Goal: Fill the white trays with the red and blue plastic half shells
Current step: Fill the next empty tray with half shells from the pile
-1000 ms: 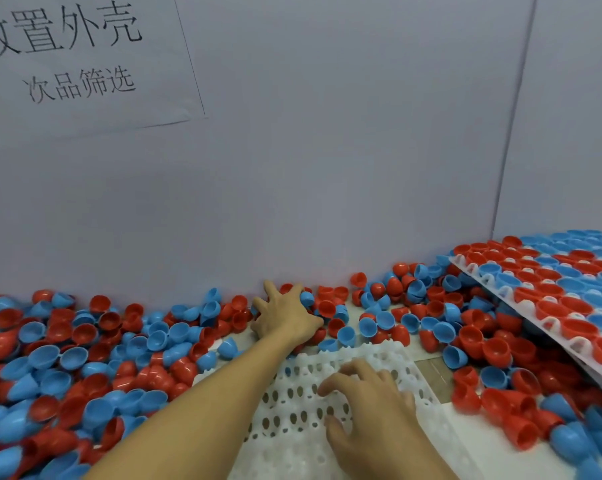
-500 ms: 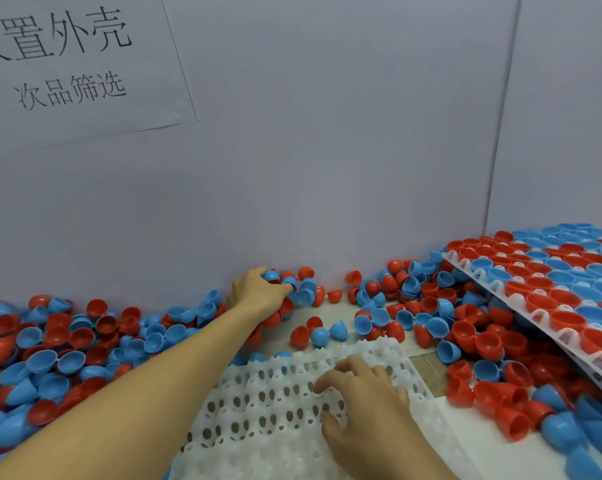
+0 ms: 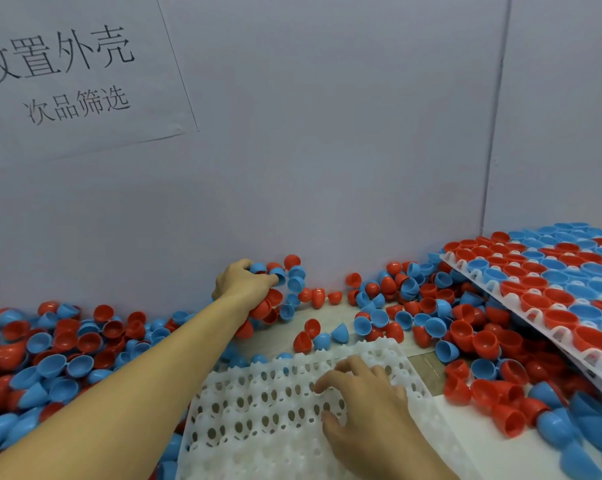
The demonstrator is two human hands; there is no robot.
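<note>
An empty white tray (image 3: 258, 403) with rows of holes lies in front of me. My right hand (image 3: 365, 407) rests on its far right part, fingers bent down onto it. My left hand (image 3: 244, 284) reaches to the back wall and curls round a clump of blue and red half shells (image 3: 278, 275). Loose red and blue half shells (image 3: 70, 344) lie heaped on the left and more (image 3: 431, 306) at the right. A second white tray (image 3: 542, 299), filled with red and blue shells, lies tilted at the right.
A grey wall (image 3: 327, 150) closes off the back, with a side panel (image 3: 562, 133) at the right. A paper sign (image 3: 67, 74) hangs on the wall at upper left. A few single shells (image 3: 322, 336) sit just beyond the empty tray.
My left hand has moved from the tray's far edge back and left to the wall and closed on a clump of shells, sweeping some aside. My right hand has stayed on the tray.
</note>
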